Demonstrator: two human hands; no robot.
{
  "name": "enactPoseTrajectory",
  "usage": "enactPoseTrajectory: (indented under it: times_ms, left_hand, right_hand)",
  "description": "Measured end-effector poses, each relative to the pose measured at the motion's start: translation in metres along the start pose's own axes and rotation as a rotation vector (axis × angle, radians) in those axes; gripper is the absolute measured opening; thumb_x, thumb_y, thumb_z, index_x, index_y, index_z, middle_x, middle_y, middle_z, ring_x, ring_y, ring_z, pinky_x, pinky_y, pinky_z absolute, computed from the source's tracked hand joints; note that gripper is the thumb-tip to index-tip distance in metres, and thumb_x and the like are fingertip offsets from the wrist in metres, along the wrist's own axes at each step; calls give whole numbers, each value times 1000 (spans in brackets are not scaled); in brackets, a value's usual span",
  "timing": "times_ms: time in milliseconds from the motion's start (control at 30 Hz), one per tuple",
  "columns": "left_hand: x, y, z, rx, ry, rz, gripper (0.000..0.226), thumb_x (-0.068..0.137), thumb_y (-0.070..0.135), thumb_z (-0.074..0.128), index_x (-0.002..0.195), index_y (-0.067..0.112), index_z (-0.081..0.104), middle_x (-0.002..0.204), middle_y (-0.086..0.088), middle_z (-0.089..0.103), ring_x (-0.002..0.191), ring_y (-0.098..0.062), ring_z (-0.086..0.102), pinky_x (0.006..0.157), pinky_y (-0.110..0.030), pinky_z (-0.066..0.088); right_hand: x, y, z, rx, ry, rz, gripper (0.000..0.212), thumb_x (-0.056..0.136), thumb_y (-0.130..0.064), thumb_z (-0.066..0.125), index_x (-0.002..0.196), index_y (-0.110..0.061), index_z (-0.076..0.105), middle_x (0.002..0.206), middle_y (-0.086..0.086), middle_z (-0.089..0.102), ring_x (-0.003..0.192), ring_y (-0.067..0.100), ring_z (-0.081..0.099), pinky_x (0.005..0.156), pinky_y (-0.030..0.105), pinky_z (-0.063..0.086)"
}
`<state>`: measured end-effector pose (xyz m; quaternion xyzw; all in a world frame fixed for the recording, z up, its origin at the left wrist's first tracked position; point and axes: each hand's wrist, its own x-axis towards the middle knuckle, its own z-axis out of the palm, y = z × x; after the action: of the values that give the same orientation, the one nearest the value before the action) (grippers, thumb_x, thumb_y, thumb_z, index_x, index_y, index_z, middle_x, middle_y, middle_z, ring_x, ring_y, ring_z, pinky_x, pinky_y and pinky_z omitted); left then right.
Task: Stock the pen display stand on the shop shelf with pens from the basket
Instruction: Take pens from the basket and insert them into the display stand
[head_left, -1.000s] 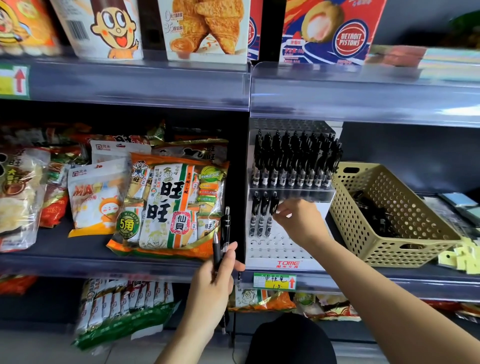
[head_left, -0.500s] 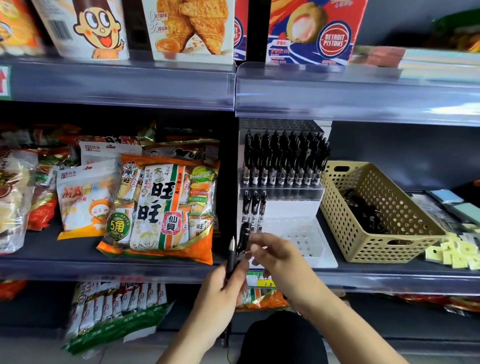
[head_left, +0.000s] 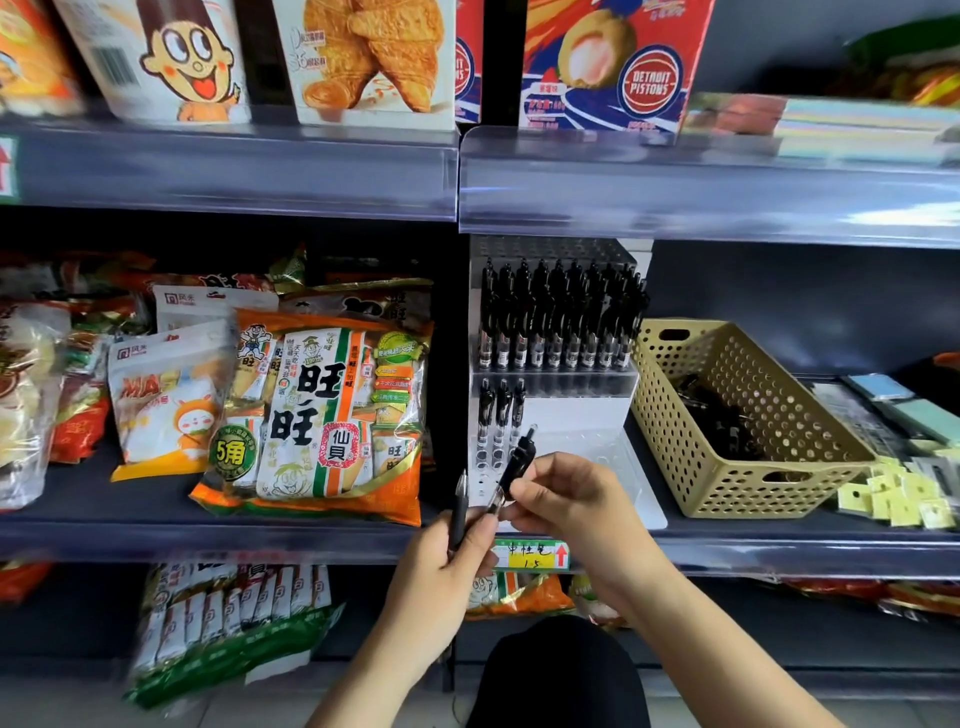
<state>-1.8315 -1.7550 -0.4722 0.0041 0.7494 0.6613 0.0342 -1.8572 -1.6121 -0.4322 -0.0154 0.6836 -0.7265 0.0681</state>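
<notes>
1. Pen (head_left: 516, 464) sat tilted in the right hand's (head_left: 566, 501) pinch, just near of the stand (head_left: 576, 410), likely being turned tip-down for a slot.
2. Left hand (head_left: 441, 566) gripped a spare pen (head_left: 459, 512) upright, probably ready to pass over.
3. Stand's far row was full; the near row held three pens (head_left: 500, 415) at its left.
4. Basket (head_left: 670, 436), right of the stand, held more stock.

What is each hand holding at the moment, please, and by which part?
The left hand holds a black pen upright by its lower barrel; the right hand pinches a second pen by its lower half, clip end up.
</notes>
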Motion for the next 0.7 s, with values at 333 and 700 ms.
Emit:
enactPoseTrajectory:
  times_ms: [333, 700]
  left_hand:
    - [12, -16, -19, -2, 179, 17, 29, 82, 56, 41, 98, 47, 64, 111, 24, 61, 107, 3, 55, 96, -26, 43]
    - [8, -13, -24, 100, 278, 43, 38, 90, 46, 37, 87, 21, 66, 71, -2, 54, 55, -5, 44, 51, -9, 38]
  right_hand:
    - [44, -51, -34, -301, 424, -299, 7, 86, -11, 65, 81, -14, 60, 77, 6, 68, 76, 21, 68, 74, 31, 57]
    - [83, -26, -27, -742, 417, -365, 6, 87, -15, 64, 87, -9, 63, 76, 1, 65, 70, 15, 61, 63, 20, 48]
